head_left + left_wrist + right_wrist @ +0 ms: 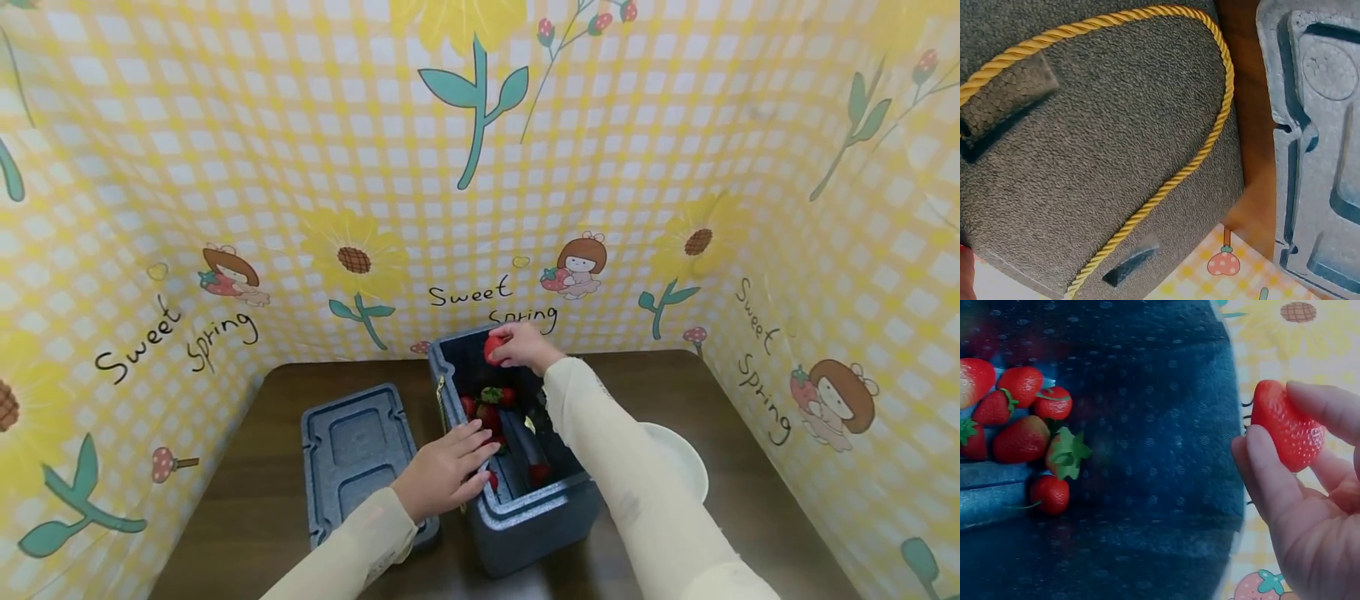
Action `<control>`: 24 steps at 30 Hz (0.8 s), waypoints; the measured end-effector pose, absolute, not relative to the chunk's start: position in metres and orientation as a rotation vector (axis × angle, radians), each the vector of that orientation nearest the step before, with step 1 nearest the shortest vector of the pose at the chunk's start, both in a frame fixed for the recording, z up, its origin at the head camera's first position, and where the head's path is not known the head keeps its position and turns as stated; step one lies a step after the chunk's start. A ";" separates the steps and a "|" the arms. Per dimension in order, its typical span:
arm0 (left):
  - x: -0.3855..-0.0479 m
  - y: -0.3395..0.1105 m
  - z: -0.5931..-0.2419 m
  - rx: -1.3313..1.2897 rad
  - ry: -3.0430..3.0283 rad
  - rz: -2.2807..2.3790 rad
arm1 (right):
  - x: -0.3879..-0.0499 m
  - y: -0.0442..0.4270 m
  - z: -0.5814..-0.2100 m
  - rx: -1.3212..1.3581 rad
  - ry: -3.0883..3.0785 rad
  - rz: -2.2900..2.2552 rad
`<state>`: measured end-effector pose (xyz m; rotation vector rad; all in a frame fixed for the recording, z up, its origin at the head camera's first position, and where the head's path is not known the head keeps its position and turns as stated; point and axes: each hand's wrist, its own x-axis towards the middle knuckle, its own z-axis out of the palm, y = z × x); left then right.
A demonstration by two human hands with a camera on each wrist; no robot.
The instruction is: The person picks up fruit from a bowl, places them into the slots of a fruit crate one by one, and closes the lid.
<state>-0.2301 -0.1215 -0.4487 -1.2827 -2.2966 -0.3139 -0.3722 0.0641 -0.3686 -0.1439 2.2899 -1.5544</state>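
My right hand (525, 346) pinches a red strawberry (1288, 428) between thumb and fingers, at the far end of a dark grey foam box (536, 529). Inside the box lie several strawberries (1021, 439), some with green leaves, mostly along its left side. My left hand (444, 468) rests on the box's near left rim, fingers stretched over the edge. In the left wrist view, a yellow twisted rope (1166, 187) runs along the box's outer side. Part of the box's inside is hidden by my right sleeve.
The grey foam lid (356, 450) lies on the brown table (247, 500) left of the box. A white plate (686, 462) sits to the right, partly behind my right forearm. Yellow checked cloth (420, 167) surrounds the table at the back and sides.
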 end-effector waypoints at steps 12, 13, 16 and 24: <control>-0.226 -0.122 -0.436 -1.299 -2.426 -0.165 | -0.368 0.051 -0.385 -0.206 2.495 -1.293; -0.225 -0.121 -0.435 -1.283 -2.453 -0.169 | -0.368 0.051 -0.386 -0.208 2.496 -1.292; -0.222 -0.119 -0.434 -1.253 -2.495 -0.170 | -0.367 0.050 -0.386 -0.203 2.492 -1.292; -0.218 -0.117 -0.432 -1.217 -2.579 -0.220 | -0.366 0.048 -0.393 -0.167 2.501 -1.317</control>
